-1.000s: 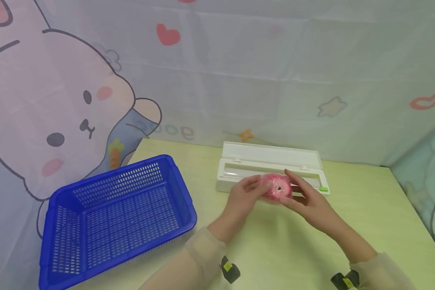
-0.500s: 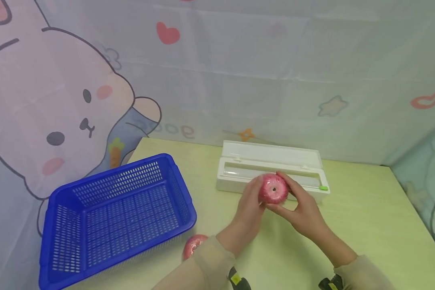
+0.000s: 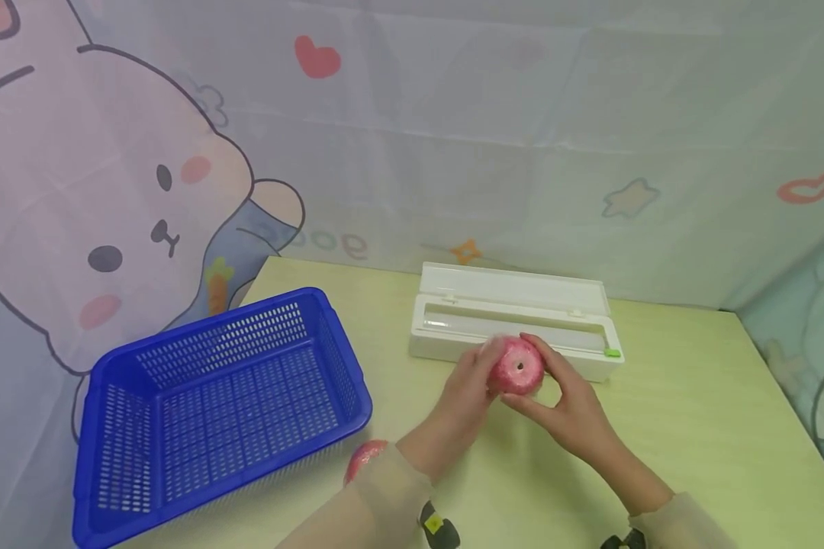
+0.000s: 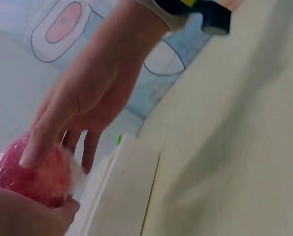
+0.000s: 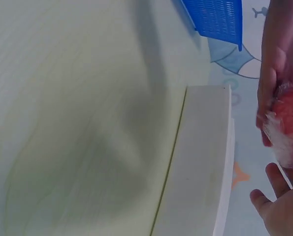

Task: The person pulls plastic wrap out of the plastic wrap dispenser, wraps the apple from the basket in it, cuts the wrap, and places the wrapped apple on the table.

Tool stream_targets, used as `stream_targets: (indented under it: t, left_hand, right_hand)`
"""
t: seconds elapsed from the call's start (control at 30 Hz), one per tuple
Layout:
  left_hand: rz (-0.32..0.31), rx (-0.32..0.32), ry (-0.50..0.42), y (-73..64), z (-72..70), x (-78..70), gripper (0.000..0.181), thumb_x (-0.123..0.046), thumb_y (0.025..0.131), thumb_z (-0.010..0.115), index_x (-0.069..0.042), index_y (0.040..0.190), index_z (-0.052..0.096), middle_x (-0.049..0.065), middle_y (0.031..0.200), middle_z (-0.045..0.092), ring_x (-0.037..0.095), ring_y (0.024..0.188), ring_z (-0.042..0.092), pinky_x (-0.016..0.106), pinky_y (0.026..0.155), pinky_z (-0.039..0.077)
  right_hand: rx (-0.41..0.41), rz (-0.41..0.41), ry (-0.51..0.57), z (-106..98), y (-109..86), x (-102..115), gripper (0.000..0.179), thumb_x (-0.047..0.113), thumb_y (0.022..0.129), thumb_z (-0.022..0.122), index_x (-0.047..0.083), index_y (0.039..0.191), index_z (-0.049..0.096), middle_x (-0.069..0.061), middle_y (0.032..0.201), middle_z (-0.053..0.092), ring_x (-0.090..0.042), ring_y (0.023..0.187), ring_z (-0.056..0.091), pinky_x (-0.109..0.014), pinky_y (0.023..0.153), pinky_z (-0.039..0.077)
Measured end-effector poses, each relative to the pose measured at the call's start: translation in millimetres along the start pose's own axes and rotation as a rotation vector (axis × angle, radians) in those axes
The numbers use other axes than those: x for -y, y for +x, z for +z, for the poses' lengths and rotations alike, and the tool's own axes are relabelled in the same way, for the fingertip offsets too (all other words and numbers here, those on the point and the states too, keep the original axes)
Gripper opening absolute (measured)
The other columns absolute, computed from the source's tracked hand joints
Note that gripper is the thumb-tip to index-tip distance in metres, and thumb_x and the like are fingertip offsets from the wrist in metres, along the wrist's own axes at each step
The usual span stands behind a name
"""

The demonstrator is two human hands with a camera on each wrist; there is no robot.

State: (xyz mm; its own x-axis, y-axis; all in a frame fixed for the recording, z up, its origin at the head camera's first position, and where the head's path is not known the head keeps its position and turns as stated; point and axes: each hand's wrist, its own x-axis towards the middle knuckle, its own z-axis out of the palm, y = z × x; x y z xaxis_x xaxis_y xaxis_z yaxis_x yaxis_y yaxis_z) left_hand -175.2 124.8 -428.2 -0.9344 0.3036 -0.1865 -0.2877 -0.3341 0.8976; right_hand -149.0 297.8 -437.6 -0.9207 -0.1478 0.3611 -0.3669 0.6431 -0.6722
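Note:
A red apple [image 3: 519,367] in clear plastic wrap is held up between both hands, in front of a white cling film dispenser. My left hand [image 3: 461,396] grips its left side, thumb over the apple. From the right, my right hand [image 3: 571,404] holds it between the thumb below and the fingers above. In the left wrist view, the right thumb lies on the glossy apple [image 4: 40,177]. Loose crinkled film bunches on the apple's underside [image 5: 289,128] in the right wrist view, with the right fingertips close by.
The cling film dispenser [image 3: 439,348] stands lid up at the back, with a film roll [image 3: 515,329] inside and a green slider [image 3: 613,353]. A blue perforated basket [image 3: 243,412] is at left. A second wrapped apple [image 3: 364,457] lies partly behind the left sleeve.
The held apple has shifted slightly left and toward me, and its top now faces up more plainly. The second apple came into sight beside the left sleeve as that arm moved.

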Motion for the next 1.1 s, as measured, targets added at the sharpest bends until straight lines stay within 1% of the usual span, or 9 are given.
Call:
stream_targets:
  t: [0.1,0.2,0.3,0.4,0.47,0.57,0.77,0.93,1.1]
  left_hand:
    - [0.012,0.039,0.230,-2.8,-12.4,-5.1,0.061,-0.052,0.107,0.059,-0.003,0.144,0.057,0.008,0.136,0.065,0.024,0.128,0.062,0.048,0.118,0.045]
    - [0.037,0.038,0.505,-8.7,-23.8,-10.5,0.064,-0.055,0.107,0.056,-0.007,0.149,0.059,0.008,0.141,0.066,0.027,0.133,0.061,0.051,0.116,0.046]
    - [0.099,0.034,0.738,-16.8,-33.8,-14.2,0.066,-0.053,0.106,0.058,-0.008,0.154,0.056,0.011,0.148,0.064,0.031,0.137,0.060,0.052,0.114,0.048]
    - [0.165,0.068,0.874,-26.9,-43.2,-16.7,0.065,-0.047,0.106,0.061,-0.005,0.155,0.054,0.013,0.150,0.062,0.033,0.135,0.061,0.050,0.112,0.051]
    - [0.183,0.103,0.943,-35.1,-48.8,-18.3,0.064,-0.044,0.106,0.062,-0.003,0.155,0.054,0.014,0.148,0.063,0.032,0.131,0.063,0.048,0.110,0.052]
    - [0.164,0.140,1.008,-49.5,-55.1,-19.8,0.063,-0.041,0.106,0.063,-0.002,0.154,0.054,0.015,0.148,0.063,0.031,0.131,0.063,0.048,0.110,0.051]
    - [0.170,0.170,1.090,-73.7,-63.6,-3.7,0.059,-0.033,0.106,0.063,0.002,0.153,0.053,0.017,0.150,0.061,0.034,0.140,0.057,0.050,0.117,0.046]
    - [0.178,0.188,1.191,-81.1,-64.4,9.2,0.057,-0.029,0.107,0.064,-0.001,0.155,0.052,0.015,0.154,0.059,0.033,0.144,0.054,0.049,0.119,0.044]
    - [0.166,0.248,1.299,-81.7,-63.0,12.9,0.055,-0.028,0.106,0.066,-0.004,0.154,0.054,0.013,0.151,0.061,0.030,0.142,0.056,0.045,0.117,0.046]
  right_hand:
    - [0.013,-0.035,-0.002,-1,0.6,1,0.083,0.018,0.084,0.093,0.011,0.156,0.052,-0.007,0.141,0.063,-0.018,0.126,0.059,-0.017,0.103,0.048]
    - [0.014,-0.083,0.011,0,-1.5,1,0.079,0.014,0.081,0.095,0.008,0.150,0.056,-0.006,0.132,0.063,-0.009,0.118,0.058,-0.011,0.098,0.047]
    - [0.028,-0.109,0.020,5,-7.1,3,0.076,0.012,0.081,0.095,0.009,0.147,0.059,-0.003,0.129,0.065,-0.004,0.115,0.059,-0.015,0.095,0.051]
    - [0.058,-0.119,0.029,12,-15.9,5,0.073,0.014,0.081,0.095,0.010,0.145,0.060,-0.001,0.130,0.065,-0.005,0.115,0.061,-0.023,0.095,0.055]
    - [0.078,-0.126,0.033,17,-22.2,7,0.073,0.015,0.081,0.095,0.011,0.145,0.060,0.001,0.129,0.066,-0.006,0.114,0.062,-0.027,0.094,0.057]
    - [0.105,-0.140,0.044,25,-32.5,9,0.073,0.016,0.080,0.096,0.012,0.145,0.061,0.003,0.128,0.066,-0.008,0.112,0.063,-0.029,0.094,0.059]
    - [0.139,-0.179,0.035,40,-52.5,5,0.077,0.015,0.077,0.098,0.013,0.144,0.061,0.006,0.126,0.067,-0.008,0.107,0.065,-0.029,0.093,0.059]
    - [0.172,-0.159,0.027,47,-65.6,1,0.076,0.020,0.078,0.098,0.012,0.144,0.061,0.006,0.126,0.068,-0.008,0.106,0.065,-0.031,0.092,0.060]
    - [0.207,-0.102,0.013,51,-76.1,-1,0.075,0.025,0.078,0.098,0.011,0.142,0.062,0.010,0.124,0.068,-0.007,0.107,0.066,-0.034,0.092,0.061]
